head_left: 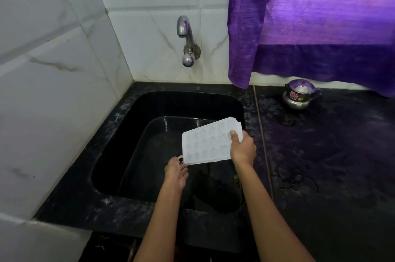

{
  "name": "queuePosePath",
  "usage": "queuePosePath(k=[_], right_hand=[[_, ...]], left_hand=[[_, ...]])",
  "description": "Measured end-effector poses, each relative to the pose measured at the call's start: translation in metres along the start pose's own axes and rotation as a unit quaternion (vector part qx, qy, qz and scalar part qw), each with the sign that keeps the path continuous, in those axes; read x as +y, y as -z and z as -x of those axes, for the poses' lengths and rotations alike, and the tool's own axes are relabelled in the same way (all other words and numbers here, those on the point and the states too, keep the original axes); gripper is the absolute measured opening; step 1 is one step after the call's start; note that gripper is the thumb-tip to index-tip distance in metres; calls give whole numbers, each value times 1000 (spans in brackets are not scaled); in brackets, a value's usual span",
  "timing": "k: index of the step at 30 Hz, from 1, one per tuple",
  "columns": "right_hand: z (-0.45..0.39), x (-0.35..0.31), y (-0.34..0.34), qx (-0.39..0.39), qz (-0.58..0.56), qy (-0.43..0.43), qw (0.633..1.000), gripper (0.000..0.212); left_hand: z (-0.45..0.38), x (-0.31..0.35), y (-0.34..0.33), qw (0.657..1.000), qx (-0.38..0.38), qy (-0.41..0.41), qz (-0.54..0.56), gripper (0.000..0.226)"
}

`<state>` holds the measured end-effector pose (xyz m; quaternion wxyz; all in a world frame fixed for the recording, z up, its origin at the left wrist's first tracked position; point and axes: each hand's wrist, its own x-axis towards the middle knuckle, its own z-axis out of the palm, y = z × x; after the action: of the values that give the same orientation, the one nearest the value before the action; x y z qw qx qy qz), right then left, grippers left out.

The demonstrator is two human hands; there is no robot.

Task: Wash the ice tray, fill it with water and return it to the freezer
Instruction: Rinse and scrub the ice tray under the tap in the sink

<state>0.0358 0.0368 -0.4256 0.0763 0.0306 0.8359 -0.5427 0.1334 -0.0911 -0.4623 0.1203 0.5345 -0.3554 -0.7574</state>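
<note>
Right hand (243, 147), thumb-over grip: white moulded ice tray (208, 142).

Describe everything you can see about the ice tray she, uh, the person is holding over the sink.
The ice tray is a white, translucent, plastic-looking rectangle with rows of small shaped moulds. It is held tilted above the black sink, its far end raised. The right hand grips its right edge, thumb on top. The left hand is at its lower left corner, beside a small loop there. Whether the moulds hold water cannot be told.
</note>
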Motion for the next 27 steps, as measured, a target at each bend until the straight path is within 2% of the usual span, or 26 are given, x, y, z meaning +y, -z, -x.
queuePosePath(k=[11, 18, 23, 27], right_hand=[[13, -20, -11, -24, 123, 120, 985, 40], [25, -25, -20, -44, 197, 212, 956, 45], [35, -24, -25, -47, 259, 289, 920, 52], [40, -23, -27, -49, 266, 324, 907, 56]], left_hand=[[2, -13, -12, 1000, -13, 2, -6, 45], [-1, -18, -20, 999, -31, 11, -17, 45], [-5, -20, -20, 999, -18, 3, -28, 42], [-1, -19, -19, 999, -24, 5, -32, 39]])
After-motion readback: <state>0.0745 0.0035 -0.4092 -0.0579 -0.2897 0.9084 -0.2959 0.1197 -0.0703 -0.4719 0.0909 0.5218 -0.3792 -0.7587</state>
